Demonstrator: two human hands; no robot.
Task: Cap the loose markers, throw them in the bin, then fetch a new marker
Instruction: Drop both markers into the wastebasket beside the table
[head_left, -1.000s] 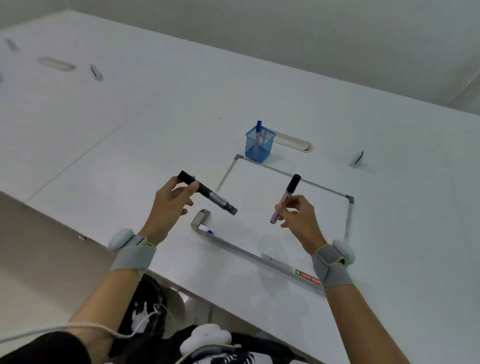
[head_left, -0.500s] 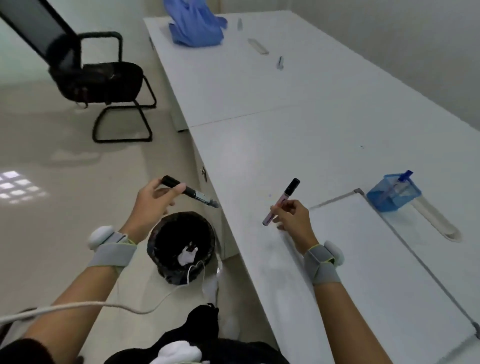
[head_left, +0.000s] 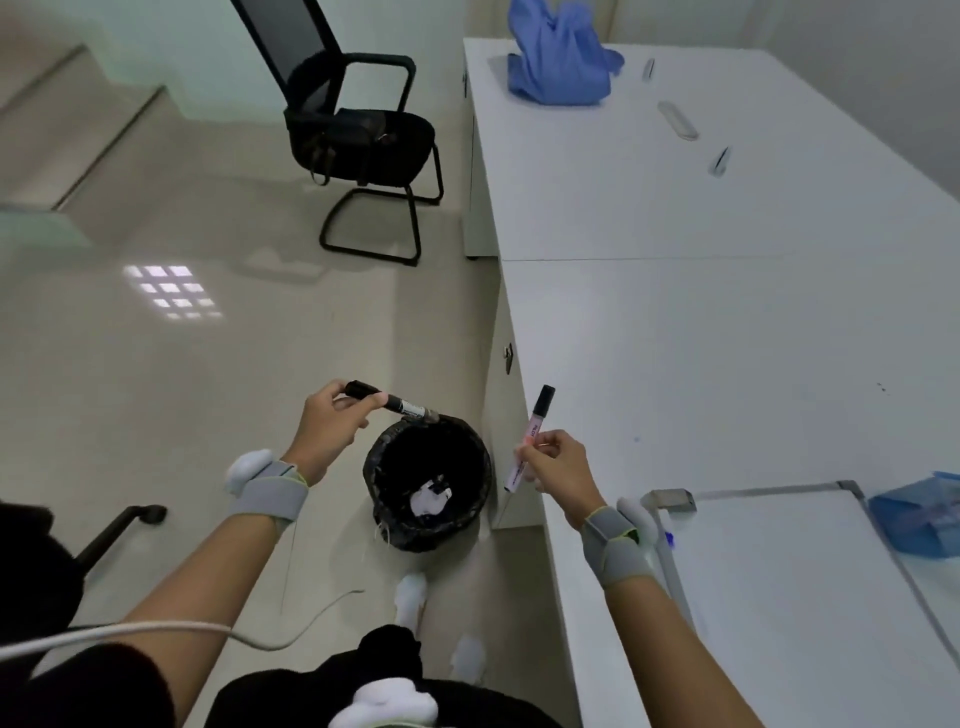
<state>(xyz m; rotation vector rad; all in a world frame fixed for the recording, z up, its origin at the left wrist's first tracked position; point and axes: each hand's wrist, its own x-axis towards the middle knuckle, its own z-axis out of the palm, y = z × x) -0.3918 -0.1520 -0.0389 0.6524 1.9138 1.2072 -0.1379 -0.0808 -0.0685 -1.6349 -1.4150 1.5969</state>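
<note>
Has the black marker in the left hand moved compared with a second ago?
Yes. The black marker in the left hand was over the whiteboard's corner; now it is off the table, its tip at the bin's rim.

We see a black office chair (head_left: 358, 130) standing on the glossy beige floor (head_left: 156, 364), well apart from the long white bench (head_left: 727, 312). At the bench's far end lies a crumpled blue cloth (head_left: 563, 57). A whiteboard (head_left: 800, 597) with a metal frame lies flat on the near end, and just beside it sits a blue pen holder (head_left: 917, 522). A white cable (head_left: 156, 631) trails across the floor.
</note>
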